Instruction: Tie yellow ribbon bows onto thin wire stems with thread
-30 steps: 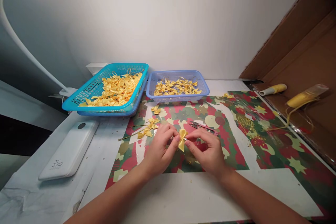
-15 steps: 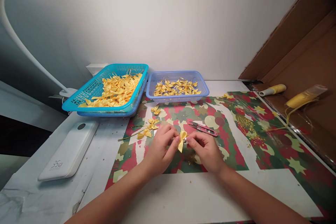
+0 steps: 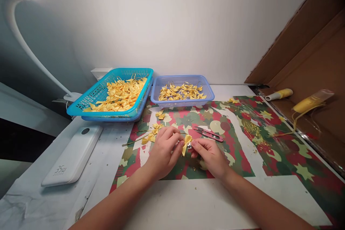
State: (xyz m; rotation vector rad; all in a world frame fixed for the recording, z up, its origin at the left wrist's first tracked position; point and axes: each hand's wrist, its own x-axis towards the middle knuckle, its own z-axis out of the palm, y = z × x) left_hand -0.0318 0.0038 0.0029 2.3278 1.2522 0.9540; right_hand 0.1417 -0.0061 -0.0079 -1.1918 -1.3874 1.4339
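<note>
A small yellow ribbon bow (image 3: 186, 142) is pinched between both hands just above the patterned paper (image 3: 242, 151). My left hand (image 3: 165, 149) grips its left side with thumb and fingers closed. My right hand (image 3: 210, 154) pinches the bow's middle, where a small silvery bit shows. Red thread snips (image 3: 208, 133) lie just beyond my right hand. Two more yellow bows (image 3: 152, 133) with thin gold wire lie left of my left hand.
A teal basket (image 3: 88, 97) heaped with yellow bows and a blue basket (image 3: 208, 90) with fewer bows stand at the back. A white power bank (image 3: 71, 154) lies at the left. Yellow spools (image 3: 309, 102) rest on the brown board at the right.
Both hands have stayed together on the bow, shifting slightly; my right hand's fingers have curled in closer to the bow's middle. The view has tipped a little.
</note>
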